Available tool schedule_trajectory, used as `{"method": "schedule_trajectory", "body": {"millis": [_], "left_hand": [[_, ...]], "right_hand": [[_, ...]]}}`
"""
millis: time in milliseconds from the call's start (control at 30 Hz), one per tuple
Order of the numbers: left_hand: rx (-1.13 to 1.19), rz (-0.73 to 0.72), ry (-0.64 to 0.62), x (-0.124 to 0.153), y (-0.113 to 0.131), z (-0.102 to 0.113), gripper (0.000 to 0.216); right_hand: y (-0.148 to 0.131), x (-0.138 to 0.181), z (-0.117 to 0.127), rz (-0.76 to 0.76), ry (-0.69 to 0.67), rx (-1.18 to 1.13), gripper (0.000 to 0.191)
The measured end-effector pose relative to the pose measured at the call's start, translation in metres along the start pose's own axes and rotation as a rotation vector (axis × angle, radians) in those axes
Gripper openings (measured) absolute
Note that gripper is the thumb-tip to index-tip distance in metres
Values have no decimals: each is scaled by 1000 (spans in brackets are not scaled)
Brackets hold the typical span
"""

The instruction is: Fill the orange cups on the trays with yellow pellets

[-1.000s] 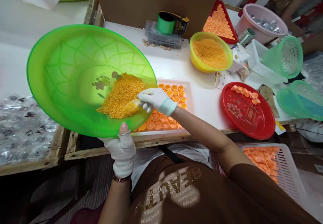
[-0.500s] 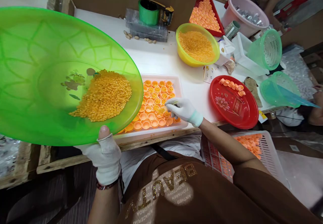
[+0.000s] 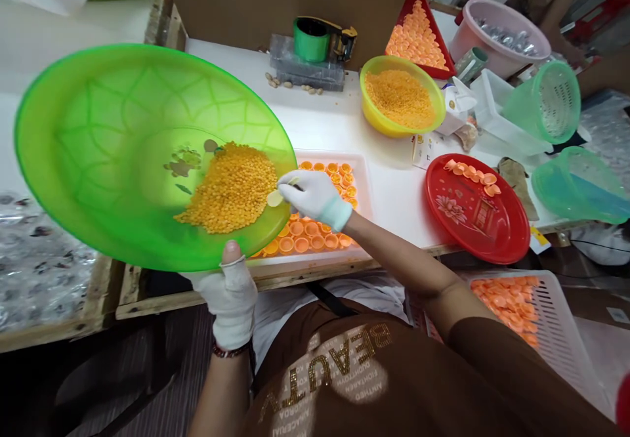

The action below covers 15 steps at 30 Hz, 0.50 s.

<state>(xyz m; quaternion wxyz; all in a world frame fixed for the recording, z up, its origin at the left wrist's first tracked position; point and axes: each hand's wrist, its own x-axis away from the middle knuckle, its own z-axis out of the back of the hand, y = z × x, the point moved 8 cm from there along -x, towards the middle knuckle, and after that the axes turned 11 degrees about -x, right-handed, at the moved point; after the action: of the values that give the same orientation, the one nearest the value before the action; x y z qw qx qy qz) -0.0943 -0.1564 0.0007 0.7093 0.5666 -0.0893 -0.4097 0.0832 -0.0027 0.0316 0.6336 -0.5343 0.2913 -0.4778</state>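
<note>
My left hand (image 3: pixel 227 298), in a white glove with the thumb tip bare, grips the near rim of a big green plastic basin (image 3: pixel 123 109). The basin tilts, and a heap of small yellow-orange beads (image 3: pixel 236 187) lies in its right part. In my gloved right hand (image 3: pixel 315 195) is a small pale spoon (image 3: pixel 274 198), its bowl at the right edge of the heap. Below the right hand, a white tray (image 3: pixel 363 187) holds rows of small orange cups (image 3: pixel 311 229); several at the back contain yellow-orange bits. Hand and basin cover part of the tray.
Behind the tray stands a yellow bowl (image 3: pixel 378 122) of orange beads. At right lies a red plate (image 3: pixel 502 227) with several orange pieces. A tape dispenser (image 3: pixel 315 40) sits at the back. A white crate (image 3: pixel 556 319) of orange pieces stands below the table's right edge.
My right hand has moved left with the spoon, from over the cups to the bead heap in the basin. My left hand still holds the basin. The camera view has shifted.
</note>
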Motion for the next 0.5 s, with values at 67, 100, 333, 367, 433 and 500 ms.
{"method": "schedule_trajectory", "body": {"millis": [67, 100, 333, 367, 433, 500], "left_hand": [[-12, 47, -7, 0, -2, 0, 63], [-20, 73, -7, 1, -3, 1, 62], [-31, 88, -8, 0, 0, 2, 64], [-26, 87, -8, -1, 1, 1, 65], [-27, 79, -9, -1, 2, 1, 68], [-32, 48, -6, -2, 3, 0, 72]], "right_hand": [[8, -15, -32, -109, -103, -65, 15], [12, -20, -46, -167, -151, -125, 15], [17, -16, -59, -428, -196, -579, 17], [18, -14, -53, -432, -202, -619, 18], [22, -7, -36, -424, -216, -671, 16], [31, 3, -15, -415, -210, -677, 10]]}}
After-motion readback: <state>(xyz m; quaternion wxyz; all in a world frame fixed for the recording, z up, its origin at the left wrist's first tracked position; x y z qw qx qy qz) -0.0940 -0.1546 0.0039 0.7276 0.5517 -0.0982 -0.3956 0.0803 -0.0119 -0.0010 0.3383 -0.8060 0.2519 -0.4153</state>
